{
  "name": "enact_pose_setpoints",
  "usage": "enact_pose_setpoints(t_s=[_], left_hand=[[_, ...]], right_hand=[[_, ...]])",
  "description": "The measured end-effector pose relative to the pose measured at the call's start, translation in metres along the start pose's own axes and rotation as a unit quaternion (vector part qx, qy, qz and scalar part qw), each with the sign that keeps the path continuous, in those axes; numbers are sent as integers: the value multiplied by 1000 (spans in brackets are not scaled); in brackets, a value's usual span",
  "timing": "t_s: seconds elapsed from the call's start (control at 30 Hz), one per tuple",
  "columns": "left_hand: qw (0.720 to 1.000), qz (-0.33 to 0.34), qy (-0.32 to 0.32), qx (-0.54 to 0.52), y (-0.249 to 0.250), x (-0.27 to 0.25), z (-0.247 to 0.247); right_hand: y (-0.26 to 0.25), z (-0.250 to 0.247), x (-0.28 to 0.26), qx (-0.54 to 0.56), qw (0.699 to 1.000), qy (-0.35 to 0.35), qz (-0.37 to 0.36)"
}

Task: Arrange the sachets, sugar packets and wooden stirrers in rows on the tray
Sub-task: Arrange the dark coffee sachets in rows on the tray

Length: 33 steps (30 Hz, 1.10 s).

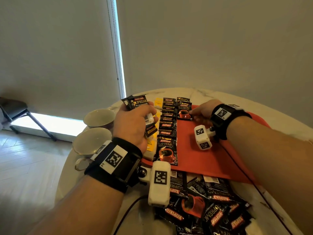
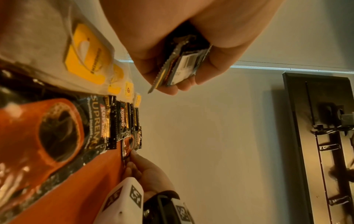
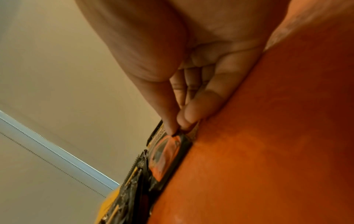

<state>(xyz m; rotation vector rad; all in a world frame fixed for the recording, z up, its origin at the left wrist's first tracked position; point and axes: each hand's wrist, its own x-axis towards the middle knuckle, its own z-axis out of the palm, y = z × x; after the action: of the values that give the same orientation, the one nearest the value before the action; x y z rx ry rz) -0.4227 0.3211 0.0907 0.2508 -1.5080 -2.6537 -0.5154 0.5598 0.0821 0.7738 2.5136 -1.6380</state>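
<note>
A red tray (image 1: 199,155) lies on the marble table. A row of overlapping black coffee sachets (image 1: 166,131) runs down its left side, with yellow packets (image 1: 158,101) beside them. My left hand (image 1: 135,122) hovers above the tray's left edge and grips a small stack of black sachets (image 1: 138,101), whose edges show between thumb and fingers (image 2: 178,66). My right hand (image 1: 201,112) rests on the tray at the far end, where thumb and forefinger pinch the corner of one coffee sachet (image 1: 184,112) lying flat in a second row (image 3: 166,154).
A loose heap of black sachets (image 1: 206,206) lies on the table at the tray's near edge. Two cups (image 1: 100,117) stand left of the tray, near the table's edge. A cable (image 1: 237,163) crosses the tray's near right part.
</note>
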Motion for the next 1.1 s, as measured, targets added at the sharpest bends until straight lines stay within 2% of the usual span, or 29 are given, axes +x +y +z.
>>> enact_pose_setpoints(t_s=[0.37, 0.53, 0.6, 0.67, 0.73, 0.8, 0.87, 0.97, 1.1], left_hand=[[1000, -2, 3, 10, 1, -2, 0], [997, -68, -31, -25, 1, -3, 1], [995, -81, -34, -35, 1, -2, 2], [995, -87, -35, -23, 2, -2, 4], [996, -86, -25, -10, 2, -4, 3], [998, -68, -13, 6, 2, -6, 2], [999, -46, -17, 10, 3, -10, 2], [998, -38, -49, -13, 5, -17, 5], [996, -48, -77, -16, 6, -14, 4]], right_hand=[[6, 1, 4, 42, 999, 1, -17], [1, 3, -7, 118, 993, 17, -24], [-7, 3, -20, 123, 989, 25, -71], [-16, 6, -43, 138, 978, -15, -154], [-24, 12, -72, 163, 954, -104, -231], [-32, 21, -99, 171, 927, -182, -279], [-37, 29, -113, 154, 913, -227, -301], [-34, 42, -118, 91, 909, -265, -310], [-26, 50, -109, 106, 886, -334, -304]])
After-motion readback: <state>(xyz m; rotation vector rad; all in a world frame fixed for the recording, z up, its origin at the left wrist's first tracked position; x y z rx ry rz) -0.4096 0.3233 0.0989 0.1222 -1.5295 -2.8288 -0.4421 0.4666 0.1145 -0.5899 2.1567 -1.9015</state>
